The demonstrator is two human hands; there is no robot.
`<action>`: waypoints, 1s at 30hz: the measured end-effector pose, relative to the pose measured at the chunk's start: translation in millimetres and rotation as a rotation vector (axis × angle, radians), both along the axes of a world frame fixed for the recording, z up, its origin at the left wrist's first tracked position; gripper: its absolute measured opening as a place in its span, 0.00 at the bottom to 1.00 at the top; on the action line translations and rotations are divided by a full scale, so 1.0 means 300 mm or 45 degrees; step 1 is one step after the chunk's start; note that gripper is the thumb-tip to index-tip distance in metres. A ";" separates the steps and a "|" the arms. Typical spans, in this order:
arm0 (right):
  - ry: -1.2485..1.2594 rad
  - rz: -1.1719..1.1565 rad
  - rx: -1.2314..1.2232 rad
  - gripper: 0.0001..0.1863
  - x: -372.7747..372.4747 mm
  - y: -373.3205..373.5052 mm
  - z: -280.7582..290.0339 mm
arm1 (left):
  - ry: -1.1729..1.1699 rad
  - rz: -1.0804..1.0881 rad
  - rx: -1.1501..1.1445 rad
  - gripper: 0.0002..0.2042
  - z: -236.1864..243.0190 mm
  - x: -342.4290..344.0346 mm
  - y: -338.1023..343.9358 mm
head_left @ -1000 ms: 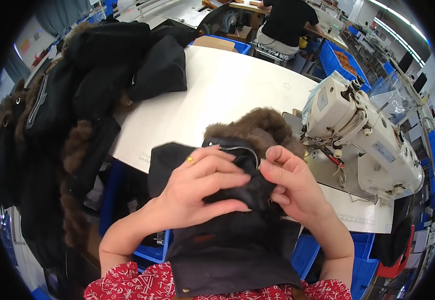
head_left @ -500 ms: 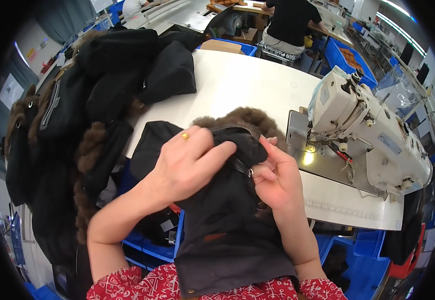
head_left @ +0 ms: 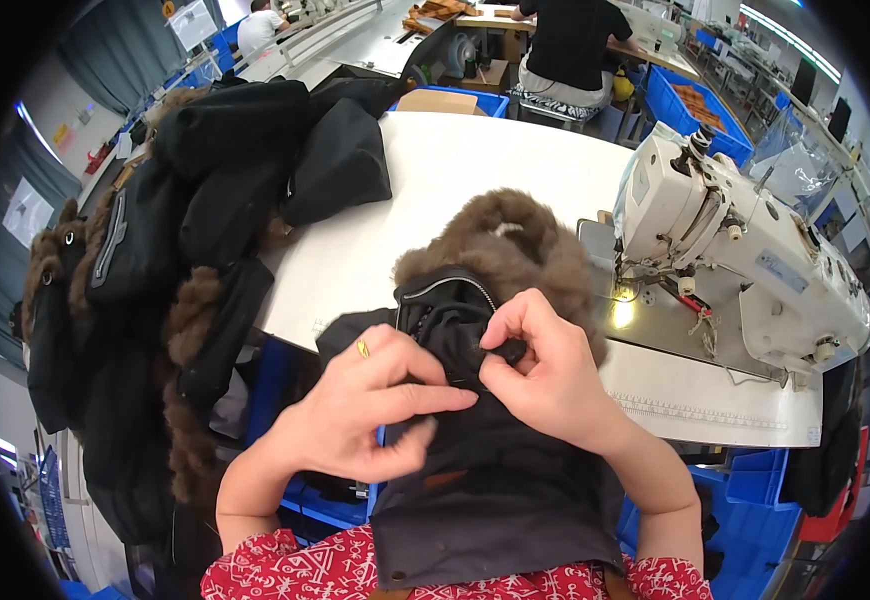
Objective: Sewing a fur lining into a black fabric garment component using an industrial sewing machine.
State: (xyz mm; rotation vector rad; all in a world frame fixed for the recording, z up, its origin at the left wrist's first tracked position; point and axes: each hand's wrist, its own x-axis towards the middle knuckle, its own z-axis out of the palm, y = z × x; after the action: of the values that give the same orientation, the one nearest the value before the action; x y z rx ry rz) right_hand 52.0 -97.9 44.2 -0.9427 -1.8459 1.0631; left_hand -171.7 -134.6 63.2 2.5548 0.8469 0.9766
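A black jacket (head_left: 515,450) with a thick brown fur trim (head_left: 500,235) lies across my lap and over the table's front edge. A metal-toothed zipper (head_left: 455,285) curves round a bunched black opening near the fur. My right hand (head_left: 545,370) pinches a small fold of black cloth just below the zipper's right end. Against the left side of that opening rests my left hand (head_left: 365,405), its index finger stretched out over the cloth and its thumb apart, slightly blurred. A gold ring (head_left: 362,349) is on one of its fingers.
A white sewing machine (head_left: 745,255) with a lit lamp stands on the white table (head_left: 455,150) at the right. Black fur-trimmed garments (head_left: 225,180) are piled at the left. Blue bins (head_left: 755,510) sit below, and a seated person (head_left: 570,45) works beyond.
The left hand has come down off the zipper and its fingers have spread. My right hand has shifted to pinch cloth below the zipper's end. More of the fur trim shows.
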 end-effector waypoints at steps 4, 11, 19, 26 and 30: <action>0.771 0.036 -0.388 0.08 -0.060 0.015 -0.077 | -0.019 0.544 0.247 0.29 -0.097 0.119 -0.085; 1.569 0.380 -1.259 0.18 0.031 0.063 -0.004 | 0.034 0.459 0.868 0.17 -0.216 0.114 -0.023; 1.203 0.026 -0.955 0.10 0.022 0.066 -0.099 | -0.031 0.321 0.699 0.14 -0.395 0.098 0.003; 0.300 -0.109 0.313 0.14 -0.008 0.083 -0.267 | -0.432 -0.160 -0.259 0.12 -0.011 0.221 -0.048; 0.038 -0.232 0.532 0.16 0.048 0.097 -0.252 | 0.061 -0.721 -0.225 0.12 0.206 0.486 -0.150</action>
State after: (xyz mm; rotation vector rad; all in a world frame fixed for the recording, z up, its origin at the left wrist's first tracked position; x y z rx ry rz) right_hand 66.4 -68.9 -31.5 -0.8180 -1.8212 0.5476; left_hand -25.8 -179.5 125.0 2.4524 0.1759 0.6321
